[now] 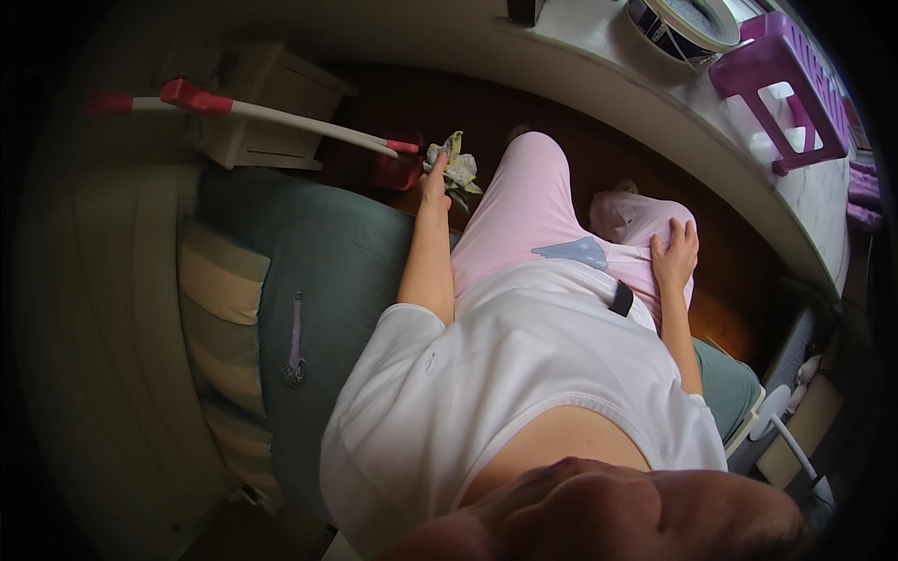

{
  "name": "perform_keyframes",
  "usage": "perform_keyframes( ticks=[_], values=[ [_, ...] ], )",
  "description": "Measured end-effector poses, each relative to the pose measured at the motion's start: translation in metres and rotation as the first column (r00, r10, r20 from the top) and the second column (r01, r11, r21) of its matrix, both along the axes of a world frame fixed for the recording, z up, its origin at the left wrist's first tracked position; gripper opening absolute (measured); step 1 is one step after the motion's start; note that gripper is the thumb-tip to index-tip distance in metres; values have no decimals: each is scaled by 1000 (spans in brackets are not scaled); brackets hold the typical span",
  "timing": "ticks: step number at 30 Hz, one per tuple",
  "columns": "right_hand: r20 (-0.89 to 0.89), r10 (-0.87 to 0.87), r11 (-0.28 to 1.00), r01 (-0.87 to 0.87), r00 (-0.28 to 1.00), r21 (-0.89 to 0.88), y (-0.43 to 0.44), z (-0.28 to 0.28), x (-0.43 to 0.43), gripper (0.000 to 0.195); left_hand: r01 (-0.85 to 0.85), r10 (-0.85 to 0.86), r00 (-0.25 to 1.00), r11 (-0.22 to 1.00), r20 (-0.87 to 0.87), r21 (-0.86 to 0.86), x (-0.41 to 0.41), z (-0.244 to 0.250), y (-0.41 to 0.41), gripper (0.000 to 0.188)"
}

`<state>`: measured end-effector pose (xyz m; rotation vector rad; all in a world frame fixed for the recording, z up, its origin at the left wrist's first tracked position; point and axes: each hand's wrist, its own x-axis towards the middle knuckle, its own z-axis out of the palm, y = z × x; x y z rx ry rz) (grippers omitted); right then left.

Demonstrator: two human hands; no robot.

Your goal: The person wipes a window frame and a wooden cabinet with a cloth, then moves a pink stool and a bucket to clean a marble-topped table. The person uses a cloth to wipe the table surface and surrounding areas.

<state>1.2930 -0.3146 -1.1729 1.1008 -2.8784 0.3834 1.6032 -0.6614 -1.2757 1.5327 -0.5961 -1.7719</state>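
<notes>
My left hand is stretched out past the side of my left thigh. Its fingers are around a crumpled grey-white cloth with yellow edges. Just beyond the cloth are a red dustpan and the lower ends of long white handles with red grips. On my right knee, over the pink trousers, rests my right hand, its fingers a little apart and nothing in it. I am seated on a bed or couch with a green cover.
A purple plastic stool or crate and a bucket stand on the marbled windowsill. A beige cabinet stands at upper left. Behind my left side lie striped cushions and a thin purple-handled item. A white lamp is at right.
</notes>
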Motion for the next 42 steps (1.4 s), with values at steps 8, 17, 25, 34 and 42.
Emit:
perform_keyframes(
  ticks=[8,17,25,34,42],
  values=[
    [6,-49,999,49,999,-9,-2,2,-3,49,39,-38,999,994,12,-98,-22,13,-11,67],
    [27,-158,986,159,987,-43,-15,11,-10,40,107,-96,994,942,50,-318,-81,76,-19,65],
    [98,-239,968,246,966,-59,-15,14,-20,34,97,-43,995,552,87,-828,-184,198,-67,55],
    [110,-223,971,231,969,-64,-23,18,-22,29,179,574,797,71,187,-981,-334,147,-125,68],
    [82,-184,981,188,980,-47,-23,17,-23,28,330,289,773,577,565,-747,-323,37,-106,63]
  ],
)
